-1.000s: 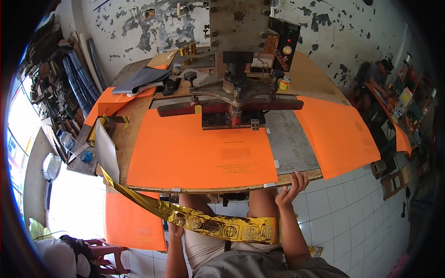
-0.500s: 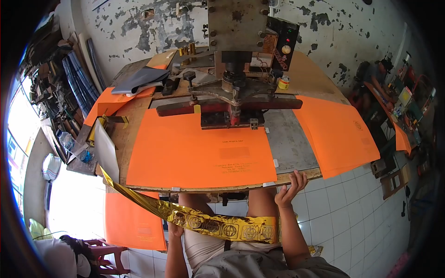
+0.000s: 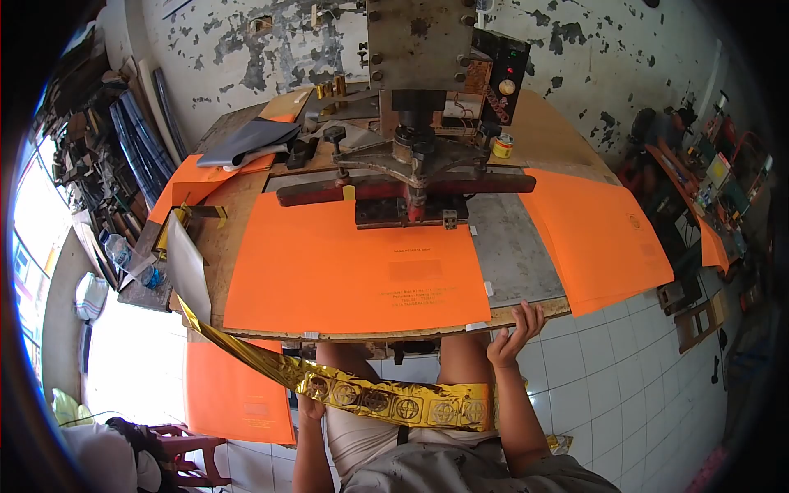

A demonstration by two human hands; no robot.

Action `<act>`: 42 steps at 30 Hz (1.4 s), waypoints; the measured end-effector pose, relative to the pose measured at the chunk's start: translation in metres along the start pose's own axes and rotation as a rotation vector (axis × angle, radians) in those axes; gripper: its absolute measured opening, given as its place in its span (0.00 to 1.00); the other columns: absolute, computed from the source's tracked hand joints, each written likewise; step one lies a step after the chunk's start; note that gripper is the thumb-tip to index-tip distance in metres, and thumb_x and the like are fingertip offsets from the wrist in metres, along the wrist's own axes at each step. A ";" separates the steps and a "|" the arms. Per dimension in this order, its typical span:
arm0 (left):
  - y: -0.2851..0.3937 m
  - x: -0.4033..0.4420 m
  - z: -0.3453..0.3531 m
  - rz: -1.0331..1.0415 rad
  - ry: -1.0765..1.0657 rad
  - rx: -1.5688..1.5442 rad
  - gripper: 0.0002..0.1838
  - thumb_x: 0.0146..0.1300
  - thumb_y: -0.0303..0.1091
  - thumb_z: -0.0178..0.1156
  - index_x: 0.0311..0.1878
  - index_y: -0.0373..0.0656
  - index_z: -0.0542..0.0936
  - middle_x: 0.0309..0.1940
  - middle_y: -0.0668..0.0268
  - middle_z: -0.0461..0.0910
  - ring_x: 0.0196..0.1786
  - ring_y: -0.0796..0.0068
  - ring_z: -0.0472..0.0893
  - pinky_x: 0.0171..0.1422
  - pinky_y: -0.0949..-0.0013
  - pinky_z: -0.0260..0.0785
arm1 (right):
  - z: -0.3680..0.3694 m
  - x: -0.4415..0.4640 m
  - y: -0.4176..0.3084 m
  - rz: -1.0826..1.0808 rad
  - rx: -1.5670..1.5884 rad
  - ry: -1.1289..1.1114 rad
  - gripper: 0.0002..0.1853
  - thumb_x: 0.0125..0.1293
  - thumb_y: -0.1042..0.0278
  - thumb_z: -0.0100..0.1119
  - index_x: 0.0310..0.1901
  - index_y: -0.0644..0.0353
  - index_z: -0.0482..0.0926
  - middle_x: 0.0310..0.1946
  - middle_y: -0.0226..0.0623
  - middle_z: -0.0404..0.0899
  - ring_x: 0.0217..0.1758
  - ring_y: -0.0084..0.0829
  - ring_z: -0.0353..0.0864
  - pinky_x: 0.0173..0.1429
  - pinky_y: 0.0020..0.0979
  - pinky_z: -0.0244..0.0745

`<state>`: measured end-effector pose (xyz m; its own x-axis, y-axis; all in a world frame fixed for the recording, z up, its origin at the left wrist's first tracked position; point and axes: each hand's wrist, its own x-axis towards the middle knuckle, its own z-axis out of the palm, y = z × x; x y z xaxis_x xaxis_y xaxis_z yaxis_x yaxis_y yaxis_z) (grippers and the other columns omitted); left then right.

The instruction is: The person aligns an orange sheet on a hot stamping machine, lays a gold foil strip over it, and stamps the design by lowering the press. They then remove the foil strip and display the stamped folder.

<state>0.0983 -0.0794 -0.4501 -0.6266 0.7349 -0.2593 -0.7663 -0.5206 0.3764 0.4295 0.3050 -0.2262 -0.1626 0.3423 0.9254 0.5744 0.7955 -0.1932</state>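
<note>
My left hand [image 3: 311,407] is low over my lap at the lower edge of a gold foil strip [image 3: 411,406]; its fingers are closed on the foil and partly covered by it. Used round emblem outlines show along the strip, which runs up to the table's left front corner. My right hand [image 3: 516,335] rests against the table's front edge, fingers apart and holding nothing. In front of me a printed orange sheet [image 3: 345,279] lies on the grey press bed [image 3: 518,255], under the raised head of a hot stamping press [image 3: 411,164].
More orange sheets [image 3: 604,238] lie at the right, and another orange sheet [image 3: 238,394] is low at the left. A control box [image 3: 507,78], a small yellow tin [image 3: 503,146] and a plastic bottle [image 3: 131,259] stand around. Another person [image 3: 670,135] sits far right.
</note>
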 end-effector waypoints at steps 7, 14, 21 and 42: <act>0.001 0.000 0.003 -0.001 -0.012 0.007 0.25 0.82 0.50 0.49 0.66 0.39 0.77 0.65 0.55 0.80 0.64 0.54 0.80 0.73 0.49 0.73 | 0.003 -0.001 0.000 0.027 0.050 0.031 0.23 0.83 0.53 0.39 0.63 0.61 0.73 0.69 0.47 0.71 0.79 0.56 0.59 0.81 0.62 0.44; 0.000 -0.001 0.008 -0.003 -0.007 -0.018 0.25 0.81 0.49 0.50 0.66 0.39 0.77 0.65 0.56 0.80 0.66 0.54 0.79 0.74 0.49 0.72 | 0.004 -0.001 0.004 -0.026 0.011 0.017 0.22 0.84 0.54 0.36 0.65 0.62 0.70 0.71 0.49 0.67 0.78 0.56 0.58 0.80 0.64 0.49; 0.000 0.000 0.009 -0.010 -0.053 -0.004 0.24 0.82 0.46 0.51 0.69 0.39 0.76 0.67 0.56 0.80 0.69 0.56 0.78 0.76 0.49 0.71 | 0.006 -0.007 0.013 -0.044 0.007 -0.001 0.22 0.84 0.54 0.36 0.65 0.61 0.69 0.72 0.50 0.65 0.79 0.57 0.56 0.81 0.64 0.46; 0.002 -0.047 0.119 0.057 -0.026 0.372 0.23 0.83 0.47 0.44 0.69 0.42 0.73 0.65 0.60 0.80 0.66 0.61 0.79 0.72 0.56 0.68 | -0.102 0.072 -0.037 0.128 0.013 -0.782 0.33 0.77 0.58 0.61 0.79 0.55 0.63 0.84 0.39 0.55 0.88 0.47 0.48 0.87 0.51 0.51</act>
<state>0.1428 -0.0637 -0.3314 -0.6594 0.7225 -0.2076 -0.6233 -0.3711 0.6883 0.4784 0.2490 -0.1191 -0.6153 0.6794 0.3997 0.6179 0.7306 -0.2906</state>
